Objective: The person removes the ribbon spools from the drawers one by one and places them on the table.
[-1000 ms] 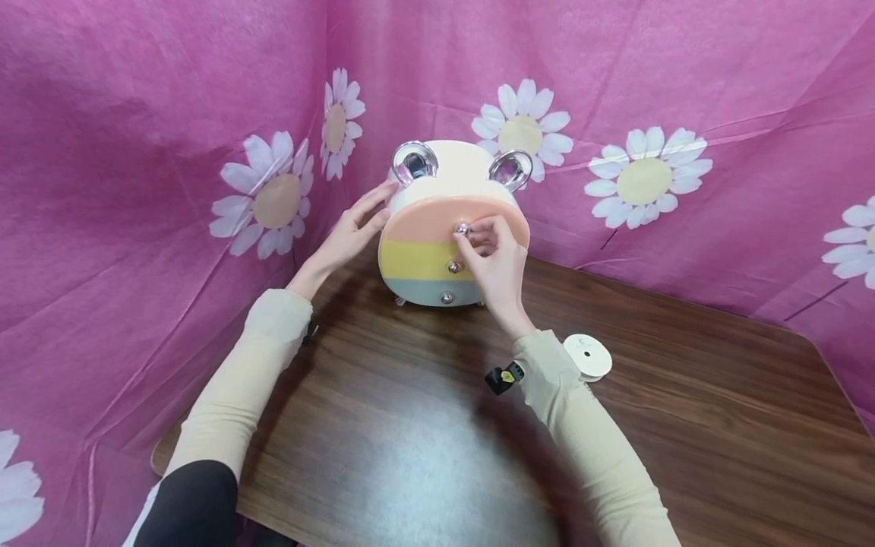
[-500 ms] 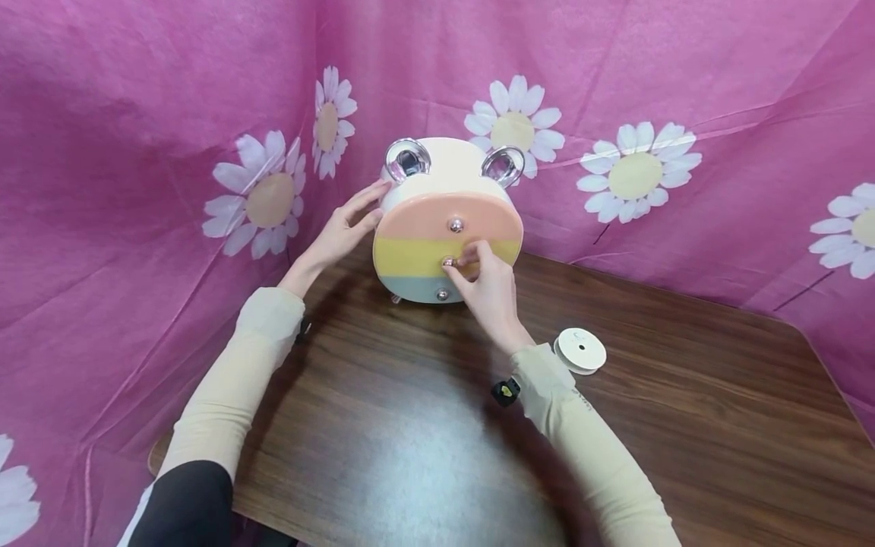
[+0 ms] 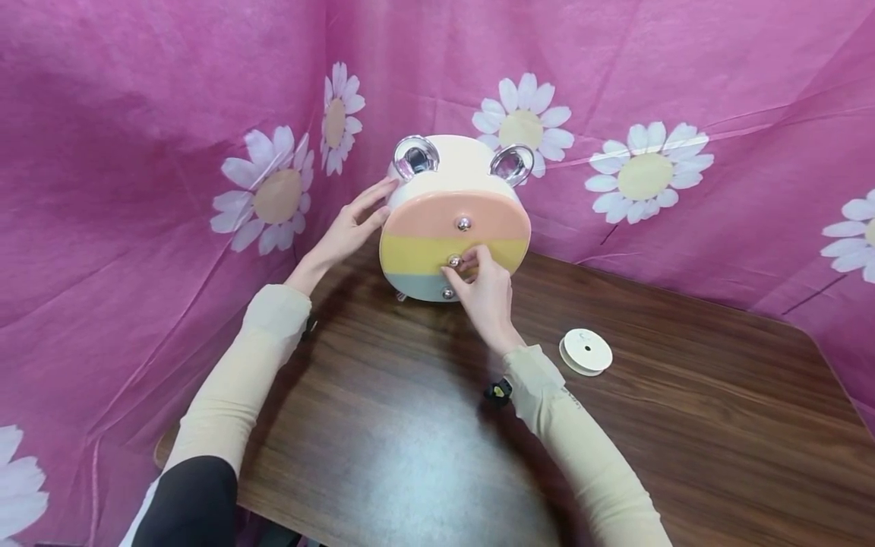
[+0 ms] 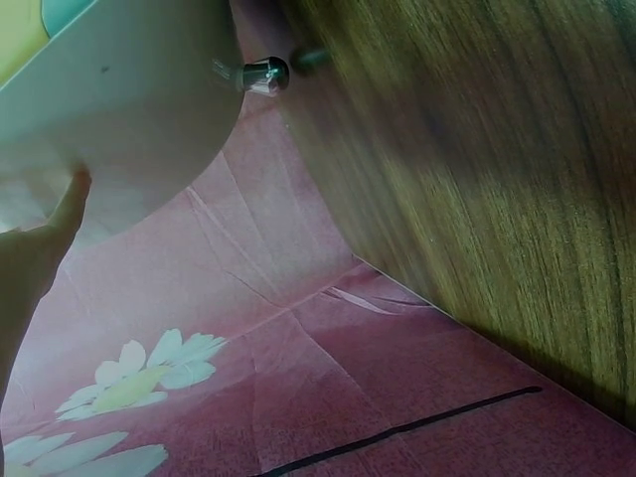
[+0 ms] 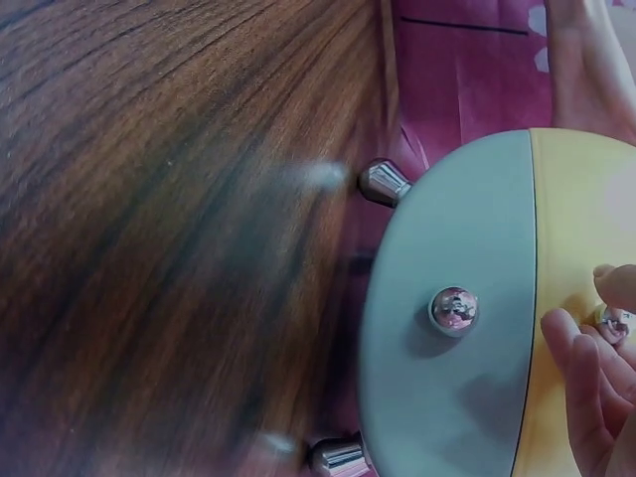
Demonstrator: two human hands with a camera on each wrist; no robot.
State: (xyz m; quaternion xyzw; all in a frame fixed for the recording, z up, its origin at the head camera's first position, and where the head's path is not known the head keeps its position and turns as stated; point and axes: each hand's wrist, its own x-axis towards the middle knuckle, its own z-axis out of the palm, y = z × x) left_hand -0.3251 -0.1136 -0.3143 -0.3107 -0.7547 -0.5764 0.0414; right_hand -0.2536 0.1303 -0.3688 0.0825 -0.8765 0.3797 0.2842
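A small drawer cabinet [image 3: 417, 220] stands on the table, white on top, with peach, yellow and grey-blue drawer fronts. Each front carries a round silver knob, and all three look flush. My right hand [image 3: 488, 296] pinches the middle knob [image 3: 454, 260] on the yellow drawer; in the right wrist view, thumb and fingers sit around that knob [image 5: 616, 324]. The bottom knob [image 5: 456, 310] shows just beside them. My left hand [image 3: 347, 232] rests against the cabinet's left side with fingers extended. In the left wrist view a fingertip [image 4: 79, 184] touches the pale side wall.
Two silver ear-shaped pieces rise from the cabinet top, such as the left ear [image 3: 415, 158]. Short metal feet [image 5: 383, 182] lift it off the wooden table [image 3: 383, 403]. A white spool [image 3: 589, 357] lies to the right. Pink daisy-print cloth [image 3: 424, 61] hangs behind and at left.
My right hand has moved down from the top peach drawer's knob to the yellow drawer's knob. The left hand stays against the cabinet's side.
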